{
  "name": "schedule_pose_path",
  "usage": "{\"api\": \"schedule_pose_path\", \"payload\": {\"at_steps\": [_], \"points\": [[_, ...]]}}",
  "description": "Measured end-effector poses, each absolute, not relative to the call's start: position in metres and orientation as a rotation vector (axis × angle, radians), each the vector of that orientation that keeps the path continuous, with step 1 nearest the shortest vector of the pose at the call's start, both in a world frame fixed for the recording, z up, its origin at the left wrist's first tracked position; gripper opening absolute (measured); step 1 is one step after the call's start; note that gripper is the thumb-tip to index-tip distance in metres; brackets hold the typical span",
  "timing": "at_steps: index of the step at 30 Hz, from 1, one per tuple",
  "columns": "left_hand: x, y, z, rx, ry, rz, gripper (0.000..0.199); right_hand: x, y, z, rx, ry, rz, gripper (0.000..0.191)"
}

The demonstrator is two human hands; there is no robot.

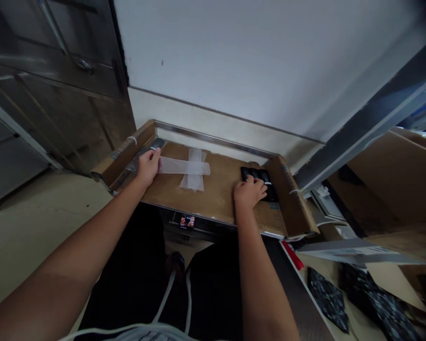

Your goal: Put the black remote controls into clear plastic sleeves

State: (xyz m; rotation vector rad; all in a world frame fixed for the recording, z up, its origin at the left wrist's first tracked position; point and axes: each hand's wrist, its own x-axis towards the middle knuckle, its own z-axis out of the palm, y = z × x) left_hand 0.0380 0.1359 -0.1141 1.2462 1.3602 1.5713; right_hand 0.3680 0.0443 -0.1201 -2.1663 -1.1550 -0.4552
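Observation:
My left hand [149, 166] is closed at the left end of a flat, translucent plastic strip [173, 166], which looks like a narrow bag. The strip's other end lies across several similar translucent pieces [194, 182], stacked crosswise on the cardboard lining [220, 189]. At the right end of this surface, my right hand [250, 191] has its fingers bent over a black bundle [266, 182] with a white band, one of several side by side. The fingertips seem to grip it. Behind my left hand lies a grey, plastic-wrapped item [158, 143], partly hidden.
Upright cardboard flaps [293, 199] border both ends of the work surface, and a white wall [234, 61] rises behind it. Below the front edge is a lit screen [187, 221]. Large cardboard boxes [383, 189] and dark patterned bags [328, 296] are on the right.

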Motion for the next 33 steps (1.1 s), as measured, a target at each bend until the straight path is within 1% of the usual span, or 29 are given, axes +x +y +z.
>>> {"api": "schedule_pose_path", "payload": {"at_steps": [2,3,6,8,10,14,17,21,24,27,30,33], "points": [[0.038,0.137,-0.115,1.257,1.359,1.574,0.046,0.364,0.043,-0.118,-2.02,-1.259,-0.392,0.037],[0.038,0.137,-0.115,1.266,1.356,1.575,0.046,0.36,0.043,-0.118,-1.922,-1.349,-0.299,0.038],[0.038,0.138,-0.116,1.298,1.348,1.573,0.046,0.342,0.049,-0.121,-1.658,-1.517,0.116,0.042],[0.038,0.138,-0.117,1.312,1.347,1.568,0.046,0.328,0.058,-0.125,-1.614,-1.443,0.322,0.043],[0.037,0.138,-0.116,1.321,1.342,1.559,0.045,0.315,0.071,-0.127,-1.663,-1.343,0.441,0.042],[0.038,0.136,-0.115,1.34,1.308,1.542,0.045,0.302,0.093,-0.127,-1.753,-1.241,0.558,0.034],[0.039,0.135,-0.113,1.318,1.3,1.548,0.044,0.301,0.094,-0.123,-1.651,-1.125,0.643,0.027],[0.041,0.135,-0.114,1.282,1.331,1.558,0.04,0.307,0.069,-0.111,-1.453,-0.963,0.758,0.024],[0.042,0.136,-0.115,1.318,1.339,1.539,0.038,0.309,0.045,-0.102,-1.307,-0.884,0.938,0.025],[0.042,0.137,-0.117,1.396,1.343,1.524,0.037,0.304,0.03,-0.096,-1.204,-0.779,1.093,0.03],[0.041,0.137,-0.119,1.438,1.324,1.525,0.037,0.296,0.031,-0.096,-1.236,-0.703,1.112,0.039],[0.04,0.138,-0.12,1.475,1.293,1.52,0.037,0.292,0.038,-0.097,-1.29,-0.606,1.055,0.042]]}}
